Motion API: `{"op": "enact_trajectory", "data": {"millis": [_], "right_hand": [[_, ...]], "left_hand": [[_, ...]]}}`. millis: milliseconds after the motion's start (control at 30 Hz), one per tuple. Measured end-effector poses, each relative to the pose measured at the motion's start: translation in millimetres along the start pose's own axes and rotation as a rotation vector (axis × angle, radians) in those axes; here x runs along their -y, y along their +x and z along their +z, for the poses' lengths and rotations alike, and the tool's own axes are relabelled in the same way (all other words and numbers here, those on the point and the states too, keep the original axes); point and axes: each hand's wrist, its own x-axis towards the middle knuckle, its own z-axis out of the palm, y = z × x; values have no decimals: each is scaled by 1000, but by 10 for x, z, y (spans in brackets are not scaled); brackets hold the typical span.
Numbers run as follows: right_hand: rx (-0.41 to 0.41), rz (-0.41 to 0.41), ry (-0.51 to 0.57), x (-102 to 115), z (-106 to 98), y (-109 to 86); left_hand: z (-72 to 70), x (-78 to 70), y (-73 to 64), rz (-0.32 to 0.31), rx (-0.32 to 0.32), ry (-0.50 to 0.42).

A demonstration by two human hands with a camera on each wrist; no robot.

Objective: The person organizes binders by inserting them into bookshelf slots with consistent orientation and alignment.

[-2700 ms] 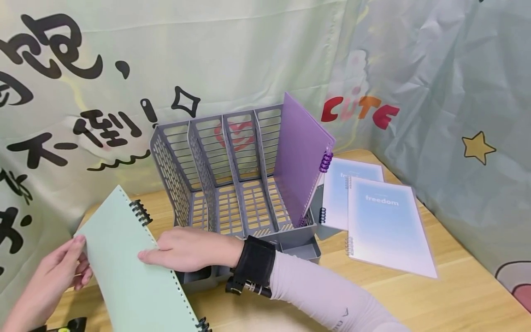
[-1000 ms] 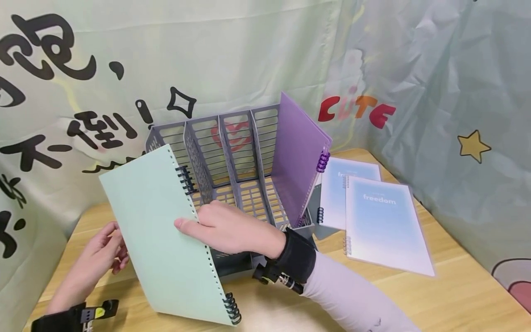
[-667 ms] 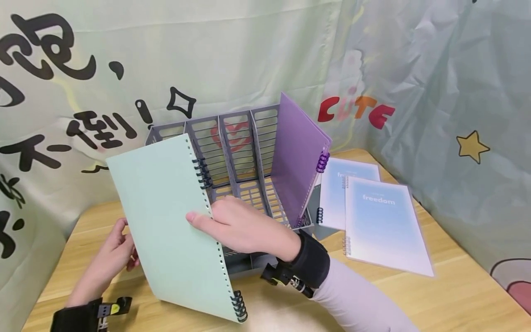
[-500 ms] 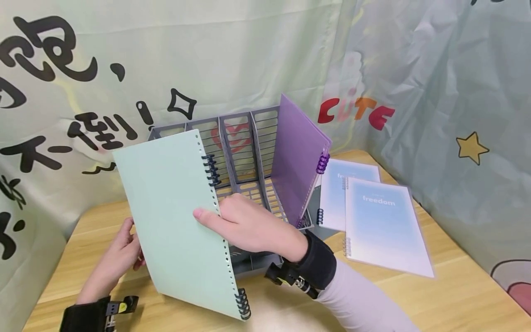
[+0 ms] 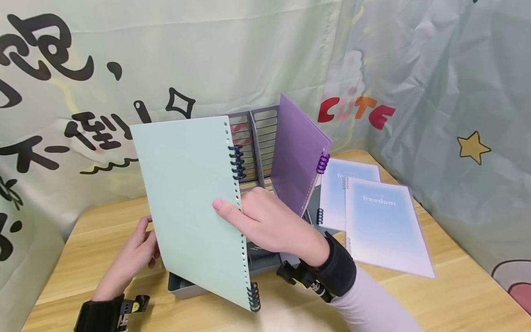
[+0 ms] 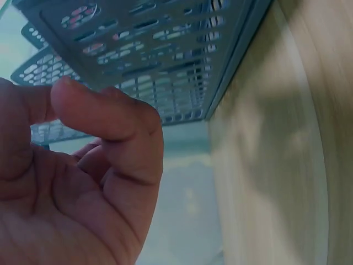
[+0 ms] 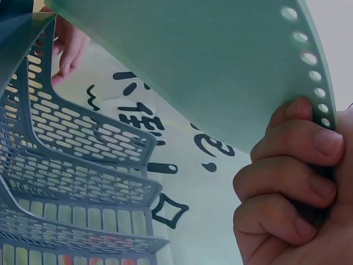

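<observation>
My right hand [image 5: 282, 221] grips a pale green spiral notebook [image 5: 186, 198] by its hole-punched edge, thumb on the front cover and fingers curled behind, as the right wrist view shows. The notebook stands nearly upright before a grey divided file rack [image 7: 94, 132], covering its left part in the head view. A purple spiral notebook [image 5: 296, 154] stands in the rack's rightmost slot. My left hand [image 5: 137, 253] is at the rack's left side, by the green notebook's left edge; in the left wrist view its fingers [image 6: 140, 143] are loosely bent, with nothing seen between them.
Two blue-and-white "freedom" notebooks [image 5: 386, 226] lie overlapping on the wooden table [image 5: 452, 295] right of the rack, partly over a dark grey item. A printed cloth [image 5: 249, 50] hangs close behind the rack and along the right side.
The green notebook has moved right and up with my right hand, turning more upright in front of the rack. My left hand has let go of its left edge and shifted right.
</observation>
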Motion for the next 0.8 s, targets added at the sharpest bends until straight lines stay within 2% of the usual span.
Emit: {"op": "enact_trajectory", "data": {"millis": [400,600,800], "right_hand": [[-90,12,-68,-22,-103,-130],[-127,5,-59,-40,-144,-187],[-154,-16,-39,-63,-190,-243]], "left_hand": [[183,-108,30,-8,13,39],[230,-133,41,-41,12,93],[251,-134,30,-49,26,106]]}}
